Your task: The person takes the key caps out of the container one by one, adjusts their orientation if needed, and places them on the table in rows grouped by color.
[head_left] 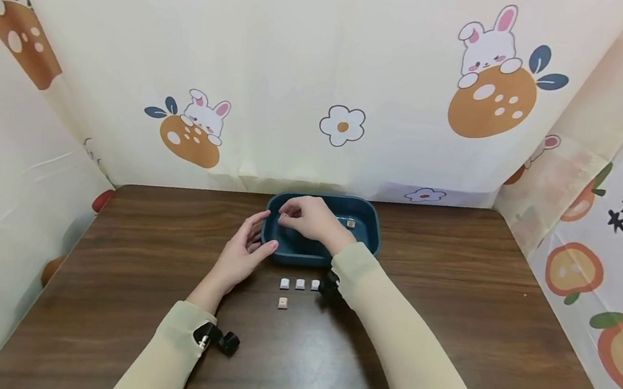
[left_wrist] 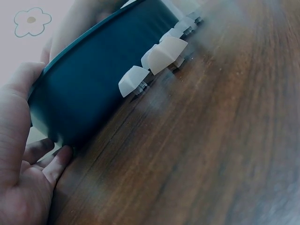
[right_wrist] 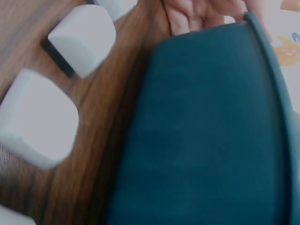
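My left hand (head_left: 240, 254) holds the left end of a dark teal tray (head_left: 303, 261), its thumb by the near corner. In the left wrist view, digits touch the tray's rim and its lower edge. My right hand (head_left: 311, 219) reaches over the near wall into the tray, fingertips drawn together near the left end. Whether a small thing is between them is hidden. One small keycap (head_left: 350, 224) lies inside the tray toward the right. Before the tray stand white keycaps (head_left: 300, 284) in a row, with a beige keycap (head_left: 282, 303) nearer me.
The brown wood-grain table (head_left: 278, 372) carries everything. A printed cloth (head_left: 302, 76) hangs just behind the tray, and more cloth stands along both sides. Black wrist cameras (head_left: 228, 342) sit on both sleeves; the right one is close beside the row of keycaps.
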`<state>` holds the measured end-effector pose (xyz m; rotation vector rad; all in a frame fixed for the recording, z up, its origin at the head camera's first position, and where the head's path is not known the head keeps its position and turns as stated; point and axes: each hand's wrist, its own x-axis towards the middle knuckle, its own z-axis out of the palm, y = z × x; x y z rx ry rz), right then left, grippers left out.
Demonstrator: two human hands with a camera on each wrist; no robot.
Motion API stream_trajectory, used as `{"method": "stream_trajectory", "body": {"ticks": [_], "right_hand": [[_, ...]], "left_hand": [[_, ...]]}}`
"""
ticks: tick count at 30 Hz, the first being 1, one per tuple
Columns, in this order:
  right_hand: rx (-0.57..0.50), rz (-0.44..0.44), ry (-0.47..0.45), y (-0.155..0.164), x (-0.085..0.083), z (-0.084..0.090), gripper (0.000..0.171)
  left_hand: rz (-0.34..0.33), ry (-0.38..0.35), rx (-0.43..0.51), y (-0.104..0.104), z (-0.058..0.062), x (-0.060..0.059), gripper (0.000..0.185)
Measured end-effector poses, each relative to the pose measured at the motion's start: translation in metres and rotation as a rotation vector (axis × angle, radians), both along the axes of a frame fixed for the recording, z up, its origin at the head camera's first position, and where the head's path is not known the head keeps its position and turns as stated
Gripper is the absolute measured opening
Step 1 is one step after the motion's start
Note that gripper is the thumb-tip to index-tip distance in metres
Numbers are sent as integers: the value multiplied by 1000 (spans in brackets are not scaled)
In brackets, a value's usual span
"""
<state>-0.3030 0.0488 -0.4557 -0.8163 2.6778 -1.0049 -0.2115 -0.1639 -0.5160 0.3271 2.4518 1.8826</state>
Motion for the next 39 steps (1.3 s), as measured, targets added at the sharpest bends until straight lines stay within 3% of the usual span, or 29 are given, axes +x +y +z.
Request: {"method": "stream_trajectory", "body": {"ticks": [11, 18, 30, 39], "right_hand": [[-31, -12, -29, 29, 7, 11, 29], [-69, -26, 17, 41, 15, 12, 29], [-183, -25, 80, 69, 46, 12, 26], [-200, -12, 117, 77, 64, 19, 30]], "left_hand": [[13, -35, -6, 2, 2, 0, 73], [15, -69, -16, 3, 10, 3, 71], [18, -9, -18, 2, 0, 1, 70], [26, 7, -31, 2, 1, 3, 70]]}}
